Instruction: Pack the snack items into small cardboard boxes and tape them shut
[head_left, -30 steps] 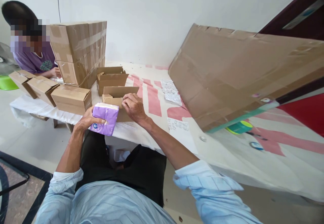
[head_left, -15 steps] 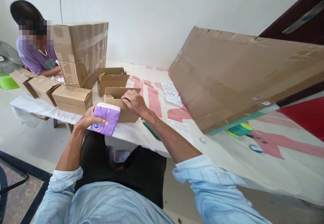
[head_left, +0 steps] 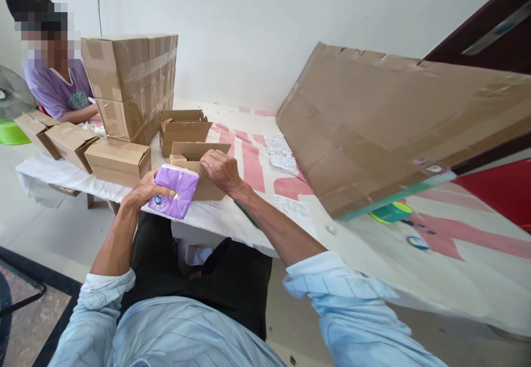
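Note:
My left hand (head_left: 147,188) grips a purple soft pack of tissues (head_left: 176,192) with a blue round logo, thumb across its front and fingers behind. The pack is tilted in front of the table edge. My right hand (head_left: 220,169) is closed at the right end of an open cardboard box (head_left: 209,191), its curled fingers at the box's near rim. What those fingertips hold, if anything, is hidden. The box's back flap stands up, and its contents cannot be seen. Just behind it is a second open cardboard box (head_left: 185,135).
Closed small cartons (head_left: 118,162) line the table's left edge. A taped carton stack (head_left: 133,85) rises behind them, with a co-worker (head_left: 62,88) beyond. A large cardboard sheet (head_left: 398,129) leans at right. Near it lie printed sheets (head_left: 282,151) and a tape roll (head_left: 417,242).
The tissue pack has shifted slightly up and right with my left hand. My right hand stays at the box, its fingers curled a little more. The co-worker's head has moved left.

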Tool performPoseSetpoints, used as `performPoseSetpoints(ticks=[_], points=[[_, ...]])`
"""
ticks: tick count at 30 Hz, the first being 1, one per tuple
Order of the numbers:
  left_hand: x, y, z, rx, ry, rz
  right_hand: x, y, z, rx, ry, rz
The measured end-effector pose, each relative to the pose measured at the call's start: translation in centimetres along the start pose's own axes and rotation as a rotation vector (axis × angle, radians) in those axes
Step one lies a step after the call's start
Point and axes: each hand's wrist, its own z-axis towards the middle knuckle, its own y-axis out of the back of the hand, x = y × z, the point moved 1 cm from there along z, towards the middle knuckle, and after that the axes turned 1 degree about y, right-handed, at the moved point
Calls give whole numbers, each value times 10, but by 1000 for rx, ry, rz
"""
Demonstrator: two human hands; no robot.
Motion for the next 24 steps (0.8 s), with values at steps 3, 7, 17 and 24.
performPoseSetpoints(ticks=[3,7,17,24], points=[[-1,-1,1,-1,-1,-14,3,1,-5,-31,-12,4],[0,-2,4,-9,-4,-43,8,2,-12,-64,-31,50],[5,0,3,-28,4,-48,-8,1,0,45,-36,128],[6,0,5,-9,4,-63,-7,-4,0,30,-41,73]])
